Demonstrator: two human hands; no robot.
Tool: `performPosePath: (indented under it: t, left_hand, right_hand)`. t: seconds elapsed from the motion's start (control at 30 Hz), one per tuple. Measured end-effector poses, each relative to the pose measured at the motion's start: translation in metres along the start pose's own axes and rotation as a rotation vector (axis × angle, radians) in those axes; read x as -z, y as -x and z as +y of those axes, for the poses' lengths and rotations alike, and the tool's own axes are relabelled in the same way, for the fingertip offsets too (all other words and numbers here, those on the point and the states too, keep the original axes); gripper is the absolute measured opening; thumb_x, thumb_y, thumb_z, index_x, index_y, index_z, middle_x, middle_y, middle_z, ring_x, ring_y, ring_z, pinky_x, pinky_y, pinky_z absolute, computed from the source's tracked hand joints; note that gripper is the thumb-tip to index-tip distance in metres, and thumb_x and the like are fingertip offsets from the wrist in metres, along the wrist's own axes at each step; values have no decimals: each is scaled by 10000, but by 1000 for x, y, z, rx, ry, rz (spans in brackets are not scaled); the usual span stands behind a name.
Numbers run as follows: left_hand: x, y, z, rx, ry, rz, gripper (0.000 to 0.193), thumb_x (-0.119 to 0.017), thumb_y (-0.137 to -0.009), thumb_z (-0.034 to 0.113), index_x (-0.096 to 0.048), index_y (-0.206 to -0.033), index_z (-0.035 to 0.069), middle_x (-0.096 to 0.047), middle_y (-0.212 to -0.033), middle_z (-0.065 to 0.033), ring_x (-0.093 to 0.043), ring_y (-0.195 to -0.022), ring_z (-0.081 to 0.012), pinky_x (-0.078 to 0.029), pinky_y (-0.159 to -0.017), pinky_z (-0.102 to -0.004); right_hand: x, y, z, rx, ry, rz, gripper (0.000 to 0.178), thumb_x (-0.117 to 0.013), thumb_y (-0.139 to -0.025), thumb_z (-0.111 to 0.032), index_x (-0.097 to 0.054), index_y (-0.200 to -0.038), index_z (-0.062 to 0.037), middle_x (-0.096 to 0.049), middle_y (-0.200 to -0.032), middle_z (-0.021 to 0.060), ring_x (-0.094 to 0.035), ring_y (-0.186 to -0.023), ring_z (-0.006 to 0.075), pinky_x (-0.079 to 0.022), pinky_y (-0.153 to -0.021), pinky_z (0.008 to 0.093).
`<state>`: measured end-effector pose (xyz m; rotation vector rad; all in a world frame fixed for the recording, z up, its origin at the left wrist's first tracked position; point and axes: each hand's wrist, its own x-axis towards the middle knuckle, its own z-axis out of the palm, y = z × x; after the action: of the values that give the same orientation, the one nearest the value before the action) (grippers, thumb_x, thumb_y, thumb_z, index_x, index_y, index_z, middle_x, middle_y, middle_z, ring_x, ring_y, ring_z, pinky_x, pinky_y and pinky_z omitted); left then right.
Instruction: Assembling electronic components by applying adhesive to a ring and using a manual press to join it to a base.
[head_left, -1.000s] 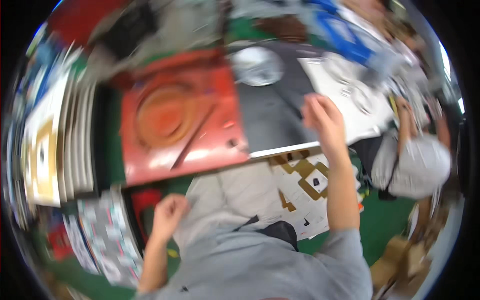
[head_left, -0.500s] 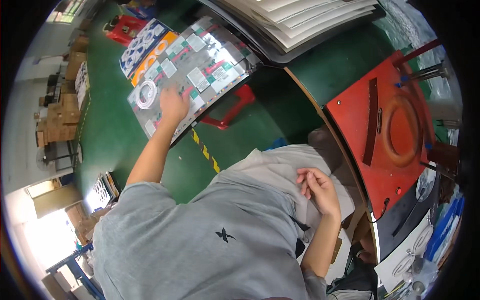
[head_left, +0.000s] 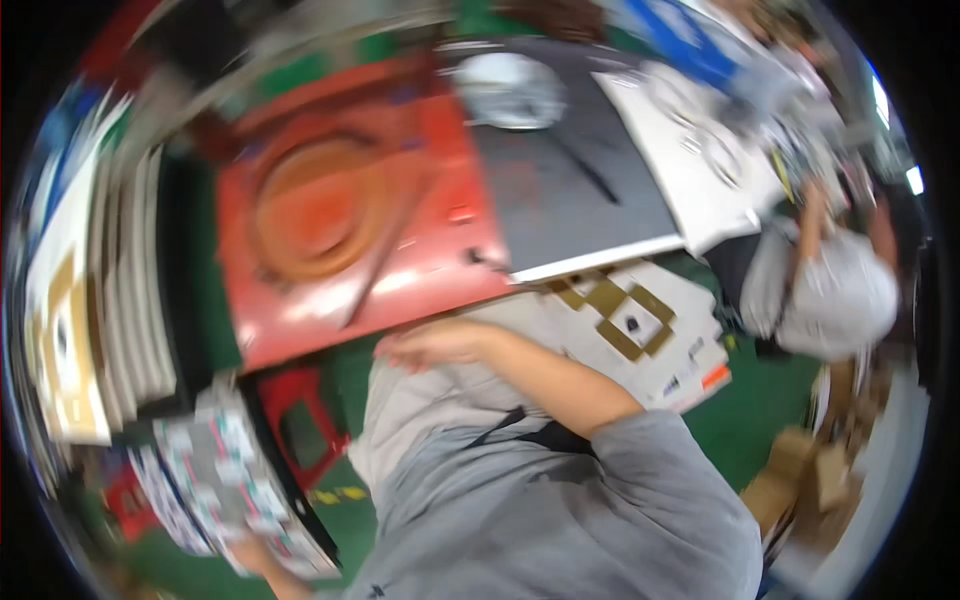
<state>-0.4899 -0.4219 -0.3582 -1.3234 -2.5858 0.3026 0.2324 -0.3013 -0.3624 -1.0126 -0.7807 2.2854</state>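
Motion smears the whole view. At the lower left my left hand rests on or just over a grey surface bearing small white, green and pink printed pieces; its fingers are too blurred to read. My right hand hangs over my lap by the near edge of a red board. Its fingers are loosely stretched and nothing shows in them. The board carries a round orange ring and a dark, narrow strip.
Right of the board is a dark tabletop with a round, clear-looking disc and a white sheet. Stacked panels stand at left. A red stool is under the table edge. A person sits at far right.
The view has swung to the right, so the red board now lies ahead and the printed pieces sit at lower left. My right hand's fingers look straighter. The white coil is no longer visible.
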Motion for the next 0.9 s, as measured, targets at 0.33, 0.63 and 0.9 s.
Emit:
performPosePath:
  t: [0.33, 0.63, 0.9]
  left_hand:
    - [245, -10, 168, -450, 566, -375, 499, -657, -969, 204, -572, -1402, -29, -595, -1418, -239, -566, -1311, -348, -443, -1118, -435]
    - [418, 55, 311, -1178, 1030, -359, 429, -642, -828, -146, -679, -1245, -52, -691, -1220, -156, -616, -1144, -265, -468, -1047, -409]
    - [424, 77, 468, -1504, 868, 213, 484, -619, -768, -102, -774, -1180, 100, -613, -1339, -195, -581, -1280, -388, -463, -1084, -431]
  right_hand:
    - [5, 3, 0, 79, -110, -1, 310, -571, -1078, -321, -636, -1222, -55, -657, -1021, 25, -628, -827, 118, -518, -736, 270]
    - [4, 4, -1, 89, -105, 19, 320, -582, -1075, -324, -649, -1224, -48, -662, -997, 41, -643, -837, 135, -535, -752, 292]
    - [13, 23, 4, 85, -67, 88, 476, -598, -1062, -434, -657, -1369, -75, -706, -1174, 59, -664, -931, 155, -546, -860, 297]
